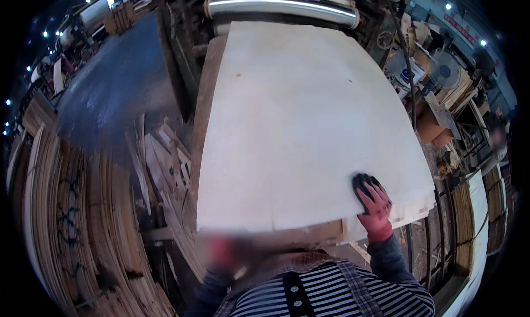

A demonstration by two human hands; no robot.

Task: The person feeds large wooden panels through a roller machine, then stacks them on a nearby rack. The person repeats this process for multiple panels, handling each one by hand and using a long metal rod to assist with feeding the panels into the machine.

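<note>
A large pale sheet of wood veneer (pixel 298 123) lies in front of me, its far edge close below a shiny metal roller (pixel 281 9). Resting on the sheet near its right front corner is my right hand (pixel 375 204), in a red glove with dark fingertips, its fingers stretched out flat. My left hand (pixel 223 251), also in a red glove, is at the sheet's left front corner. Motion smears it, so its fingers and whether it touches the sheet cannot be made out.
Stacks of veneer (pixel 83 206) stand on the left, and another bundle (pixel 469 228) is on the right. Loose wood strips (pixel 165 157) lie beside the table's left side. A fan (pixel 446 71) and a cardboard box (pixel 433 123) are at the right. At far right, a blurred person (pixel 498 143) shows.
</note>
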